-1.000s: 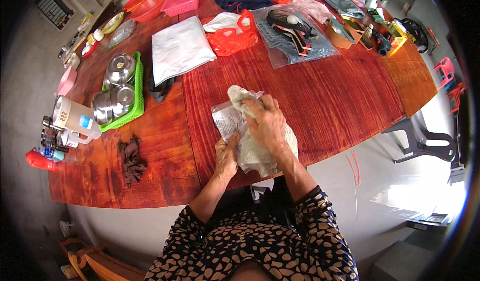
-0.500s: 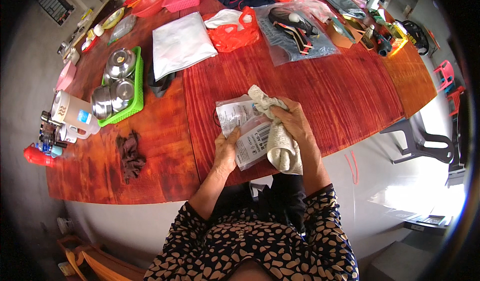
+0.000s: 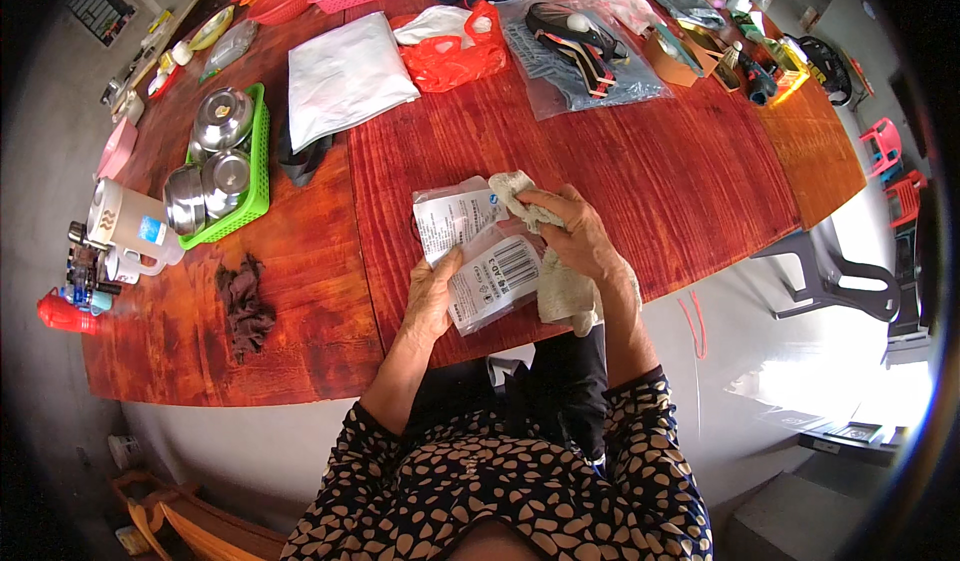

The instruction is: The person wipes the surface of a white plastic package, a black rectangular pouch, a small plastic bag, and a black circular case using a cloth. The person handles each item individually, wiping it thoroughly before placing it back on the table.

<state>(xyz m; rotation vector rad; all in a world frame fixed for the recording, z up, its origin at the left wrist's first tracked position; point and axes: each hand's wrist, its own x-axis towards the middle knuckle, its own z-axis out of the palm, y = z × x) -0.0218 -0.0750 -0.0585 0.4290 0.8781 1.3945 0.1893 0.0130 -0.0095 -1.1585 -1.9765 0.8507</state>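
Observation:
Near the front edge of the table, my left hand (image 3: 432,301) grips clear plastic packets with white printed labels, thumb on top. One packet (image 3: 455,219) lies farther off and partly under the nearer packet (image 3: 492,279), which bears a barcode. In my right hand (image 3: 580,233) is a bunched off-white cloth (image 3: 566,296). Its upper end pokes out past my fingers, over the packets' right side, and the rest hangs below my palm. My right fingers are closed around the cloth. Whatever is inside the packets is hard to make out.
On the red wooden table (image 3: 310,291) lie a dark crumpled rag (image 3: 245,306), a green basket (image 3: 262,161) of steel bowls, and a plastic jug (image 3: 130,221). Farther back are a white package (image 3: 350,81), a red bag (image 3: 455,66) and a bagged table-tennis bat (image 3: 575,46). A grey chair (image 3: 840,271) stands at right.
My right hand has shifted the cloth, whose upper end now sits lower and over the packets' edge. The packets are slightly left in view, as the whole view has shifted a little.

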